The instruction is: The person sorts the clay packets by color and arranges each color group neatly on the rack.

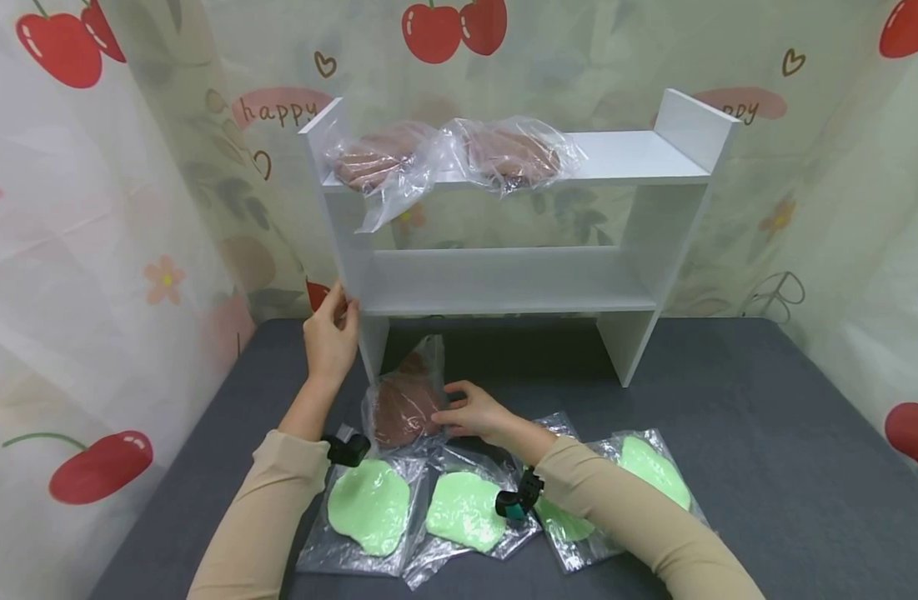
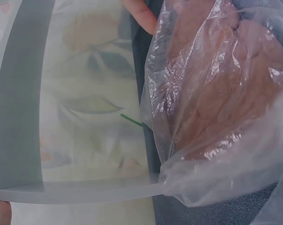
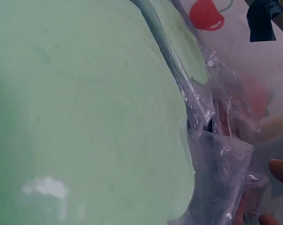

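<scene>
My left hand (image 1: 333, 337) is at the left side panel of a white two-tier shelf (image 1: 504, 283), thumb and fingers pinching its edge; its fingertips (image 2: 1, 213) show at the panel in the left wrist view. A clear plastic bag of brown dough-like stuff (image 1: 404, 408) stands tilted by the shelf's left foot. My right hand (image 1: 477, 414) holds this bag by its right side, thumb in front. The same bag (image 2: 226, 84) fills the right of the left wrist view. In the right wrist view the right thumb (image 3: 281, 171) shows at the edge.
Two more bags of brown stuff, a left one (image 1: 379, 158) and a right one (image 1: 511, 154), lie on the top tier. Several flat bags of pale green stuff (image 1: 368, 508) lie along the front of the dark table (image 1: 729, 400). A patterned curtain (image 1: 819, 167) surrounds the table.
</scene>
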`<state>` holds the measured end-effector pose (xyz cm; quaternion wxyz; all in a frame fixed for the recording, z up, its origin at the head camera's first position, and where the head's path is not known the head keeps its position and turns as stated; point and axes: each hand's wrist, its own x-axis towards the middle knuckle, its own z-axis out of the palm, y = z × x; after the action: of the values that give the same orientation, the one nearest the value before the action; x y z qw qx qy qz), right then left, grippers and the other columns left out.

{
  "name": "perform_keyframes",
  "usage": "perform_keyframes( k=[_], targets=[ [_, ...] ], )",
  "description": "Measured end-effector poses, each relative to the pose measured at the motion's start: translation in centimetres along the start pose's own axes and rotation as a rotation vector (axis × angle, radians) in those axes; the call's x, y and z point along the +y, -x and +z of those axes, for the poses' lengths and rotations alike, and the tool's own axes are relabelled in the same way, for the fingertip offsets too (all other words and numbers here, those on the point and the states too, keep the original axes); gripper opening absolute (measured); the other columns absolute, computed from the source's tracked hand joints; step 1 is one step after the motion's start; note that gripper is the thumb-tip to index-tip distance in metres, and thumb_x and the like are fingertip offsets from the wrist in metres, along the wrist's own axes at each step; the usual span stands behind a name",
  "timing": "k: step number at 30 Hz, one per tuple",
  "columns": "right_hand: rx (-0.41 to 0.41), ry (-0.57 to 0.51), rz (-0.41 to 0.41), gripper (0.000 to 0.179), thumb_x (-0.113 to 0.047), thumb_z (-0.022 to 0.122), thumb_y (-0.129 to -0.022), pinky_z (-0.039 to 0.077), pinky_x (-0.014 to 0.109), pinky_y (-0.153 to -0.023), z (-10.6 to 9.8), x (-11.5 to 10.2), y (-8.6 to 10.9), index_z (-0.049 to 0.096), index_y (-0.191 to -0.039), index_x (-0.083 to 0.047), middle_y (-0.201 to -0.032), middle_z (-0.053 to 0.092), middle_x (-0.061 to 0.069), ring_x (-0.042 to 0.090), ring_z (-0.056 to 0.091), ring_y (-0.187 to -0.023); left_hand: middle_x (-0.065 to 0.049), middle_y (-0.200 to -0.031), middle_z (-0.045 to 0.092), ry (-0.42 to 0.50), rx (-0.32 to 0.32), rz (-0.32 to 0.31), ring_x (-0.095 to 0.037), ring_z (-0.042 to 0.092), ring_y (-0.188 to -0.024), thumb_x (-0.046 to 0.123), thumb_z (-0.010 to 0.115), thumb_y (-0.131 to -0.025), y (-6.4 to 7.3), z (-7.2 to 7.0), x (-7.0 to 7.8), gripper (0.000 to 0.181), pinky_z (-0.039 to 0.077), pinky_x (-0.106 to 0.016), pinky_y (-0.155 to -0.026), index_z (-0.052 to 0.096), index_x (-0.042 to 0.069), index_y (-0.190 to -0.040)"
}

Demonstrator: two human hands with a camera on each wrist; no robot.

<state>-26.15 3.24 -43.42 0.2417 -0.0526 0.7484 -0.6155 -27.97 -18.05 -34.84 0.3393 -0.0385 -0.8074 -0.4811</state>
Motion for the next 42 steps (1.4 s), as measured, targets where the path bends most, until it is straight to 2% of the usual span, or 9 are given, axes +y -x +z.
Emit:
perform_keyframes(
  k=[6,12,18,22,26,33,39,42],
  targets=[
    [-0.015,-0.017,-0.014,0.063,-0.005,0.066,-0.085,0.057,0.027,-0.069,0.6,-0.2,-0.3,0.035,-0.139,-0.002,-0.114,0.059,0.026,0.011,0.064,-0.075,-0.015,-0.125,0.061,0.007,-0.001,-0.007,-0.029,0.064,-0.106,0.009,0.054,-0.094,-0.1,0.0,-0.1,0.043,0.055,-0.043,-0.084,0.050,0.014,-0.136],
    [0.002,0.008,-0.024,0.063,-0.006,0.066,-0.084,0.050,0.021,-0.057,1.2,-0.2,-0.3,0.035,-0.139,-0.003,-0.102,0.066,0.020,0.009,0.059,-0.065,-0.015,-0.124,0.062,0.000,0.000,-0.007,-0.029,0.065,-0.106,0.010,0.053,-0.094,-0.1,0.0,-0.2,0.042,0.055,-0.042,-0.083,0.050,0.013,-0.136],
    [0.031,0.029,-0.045,0.060,-0.005,0.067,-0.083,0.049,0.022,-0.059,1.5,0.0,-0.4,0.040,-0.136,-0.004,-0.089,0.065,0.012,0.010,0.055,-0.063,-0.015,-0.124,0.062,-0.007,-0.006,-0.010,-0.029,0.064,-0.107,0.011,0.053,-0.094,0.0,0.0,-0.2,0.042,0.055,-0.042,-0.084,0.050,0.013,-0.136],
    [0.011,-0.026,-0.089,0.056,-0.004,0.069,-0.081,0.054,0.024,-0.061,1.5,0.5,-0.6,0.044,-0.131,-0.005,-0.084,0.061,0.009,0.010,0.060,-0.064,-0.015,-0.123,0.063,-0.009,-0.009,-0.011,-0.029,0.064,-0.107,0.010,0.053,-0.094,0.0,0.0,-0.2,0.042,0.055,-0.043,-0.084,0.051,0.012,-0.136],
    [-0.013,-0.085,-0.097,0.053,0.000,0.067,-0.082,0.057,0.026,-0.062,1.4,0.7,-0.8,0.044,-0.130,-0.004,-0.092,0.063,0.013,0.011,0.064,-0.064,-0.015,-0.122,0.063,-0.013,-0.004,-0.008,-0.029,0.065,-0.106,0.011,0.053,-0.094,0.0,0.0,-0.2,0.042,0.055,-0.043,-0.083,0.051,0.013,-0.136],
    [-0.007,-0.106,-0.033,0.053,0.005,0.059,-0.086,0.056,0.021,-0.057,1.3,-0.1,-0.5,0.042,-0.136,-0.004,-0.095,0.060,0.008,0.008,0.061,-0.060,-0.015,-0.123,0.062,-0.014,0.003,-0.006,-0.029,0.065,-0.104,0.010,0.053,-0.094,-0.1,0.0,-0.2,0.042,0.056,-0.043,-0.082,0.051,0.013,-0.136],
    [-0.011,-0.090,-0.053,0.052,0.005,0.058,-0.086,0.056,0.022,-0.059,0.5,-0.3,0.0,0.046,-0.135,-0.005,-0.114,0.061,0.017,0.007,0.062,-0.061,-0.015,-0.124,0.062,-0.007,-0.001,-0.011,-0.030,0.065,-0.105,0.010,0.053,-0.094,-0.1,0.0,-0.2,0.042,0.056,-0.043,-0.082,0.050,0.013,-0.136],
    [-0.011,-0.085,-0.079,0.050,0.005,0.058,-0.086,0.056,0.021,-0.059,0.0,-0.5,0.4,0.046,-0.134,-0.004,-0.117,0.060,0.018,0.006,0.061,-0.062,-0.016,-0.123,0.063,-0.010,-0.002,-0.011,-0.029,0.065,-0.105,0.010,0.053,-0.094,-0.1,0.0,-0.2,0.042,0.056,-0.043,-0.082,0.051,0.013,-0.136]
  ],
)
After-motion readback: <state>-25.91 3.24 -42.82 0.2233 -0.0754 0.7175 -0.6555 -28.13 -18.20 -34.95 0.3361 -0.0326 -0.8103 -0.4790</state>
